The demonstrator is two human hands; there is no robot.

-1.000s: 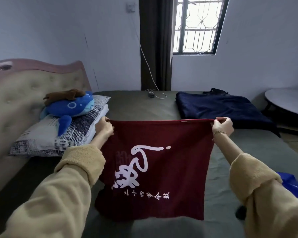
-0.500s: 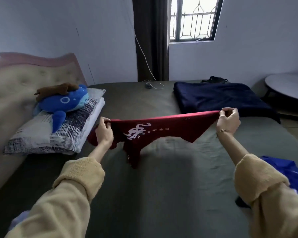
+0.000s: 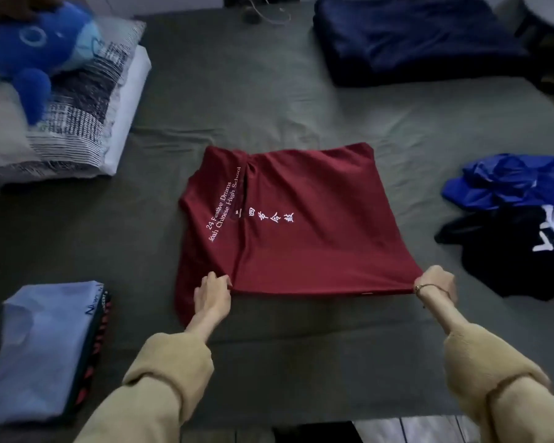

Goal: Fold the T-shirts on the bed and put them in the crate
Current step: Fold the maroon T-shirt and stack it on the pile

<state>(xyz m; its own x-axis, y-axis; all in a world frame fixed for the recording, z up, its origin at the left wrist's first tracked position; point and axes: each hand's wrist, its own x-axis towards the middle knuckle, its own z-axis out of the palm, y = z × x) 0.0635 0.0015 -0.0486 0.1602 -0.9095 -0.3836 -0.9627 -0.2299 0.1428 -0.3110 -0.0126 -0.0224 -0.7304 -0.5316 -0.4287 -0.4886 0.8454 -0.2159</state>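
Both hands pinch the near edge of the red T-shirt (image 3: 301,225): left hand (image 3: 212,295) at its near-left corner, right hand (image 3: 435,282) at its near-right. It lies flat mid-bed (image 3: 269,100). Folded shirts (image 3: 42,346) sit near left, loose shirts (image 3: 518,219) right, a blue plush (image 3: 36,49) far left.

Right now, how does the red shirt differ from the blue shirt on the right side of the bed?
The red shirt lies spread nearly flat mid-bed; the blue shirt sits crumpled in a heap. The red shirt is pinched at its near edge by the left hand and right hand; nothing touches the blue shirt. White lettering shows on the red shirt, none on the blue shirt. Both rest on the grey sheet.
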